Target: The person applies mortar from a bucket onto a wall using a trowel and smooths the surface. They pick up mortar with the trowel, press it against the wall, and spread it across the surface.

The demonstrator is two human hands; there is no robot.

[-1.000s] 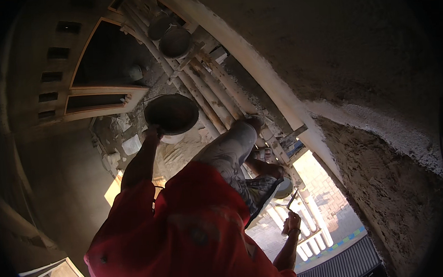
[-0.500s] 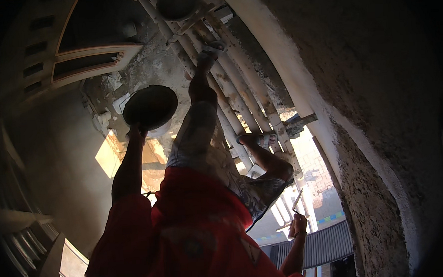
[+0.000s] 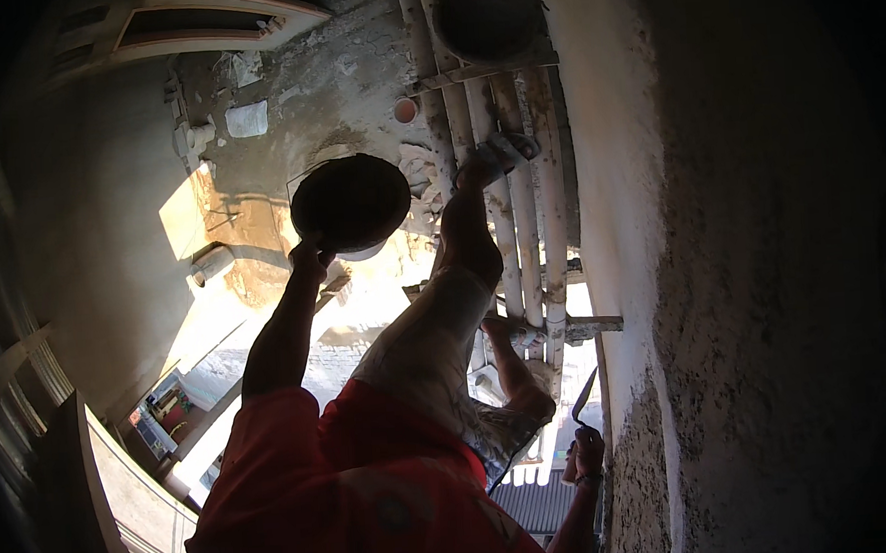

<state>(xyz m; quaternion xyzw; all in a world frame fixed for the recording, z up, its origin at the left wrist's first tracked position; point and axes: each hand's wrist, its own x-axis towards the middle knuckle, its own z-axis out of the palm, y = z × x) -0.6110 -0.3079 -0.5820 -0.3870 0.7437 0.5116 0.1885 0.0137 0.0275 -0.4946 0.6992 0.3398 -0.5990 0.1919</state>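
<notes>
My left hand (image 3: 312,255) is closed on the near rim of a round, dark mortar pan (image 3: 351,203), held out to the left of my legs. Shadow hides what lies inside the pan. Low on the right, my right hand (image 3: 587,453) grips the handle of a trowel (image 3: 583,401), its thin blade seen nearly edge-on and pointing away from me. The trowel is beside a wall (image 3: 637,437) with rough, dark patches and a paler, smoother band. Whether the blade touches the wall, I cannot tell.
My feet stand on scaffold poles (image 3: 526,222) laid lengthwise, with crosspieces (image 3: 594,326) and gaps. A second round pan (image 3: 487,16) sits at their far end. Far below are a small reddish bucket (image 3: 405,110), a pale sheet (image 3: 246,120) and rubble. A framed opening (image 3: 199,25) is far left.
My view has turned, so the poles run more upright and the far pan shows more fully. The left-hand pan appears farther right in the picture. The trowel appears closer to the wall.
</notes>
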